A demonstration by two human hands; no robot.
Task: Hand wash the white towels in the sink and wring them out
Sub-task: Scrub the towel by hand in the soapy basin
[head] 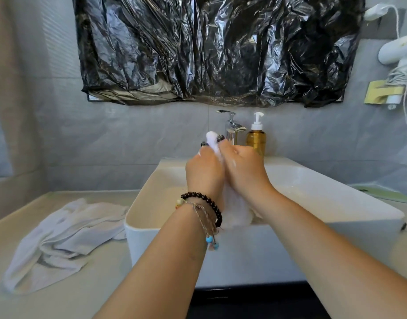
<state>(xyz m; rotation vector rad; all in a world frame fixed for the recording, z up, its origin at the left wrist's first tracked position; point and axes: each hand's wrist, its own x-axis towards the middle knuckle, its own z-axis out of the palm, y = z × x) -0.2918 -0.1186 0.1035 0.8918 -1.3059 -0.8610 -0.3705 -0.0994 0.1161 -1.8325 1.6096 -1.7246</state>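
Scrubbing over the basin, both hands locked on one white towel!

Left hand (pixel 204 171) and right hand (pixel 242 168) clench the sudsy towel (pixel 238 210) between them above the sink (pixel 335 196), likely so drips fall inside. A second towel (pixel 64 238) lies crumpled on the worktop (pixel 94 284), left of the sink.

Pale grey tiled walls (pixel 129 134) close in the room under soft, even light. Crumpled black plastic sheeting (pixel 216 49) hangs across the wall above, covering a framed panel. A beige stone tabletop (pixel 66 291) runs below. At the right hangs a white wall-mounted dryer (pixel 398 51) with its cord.
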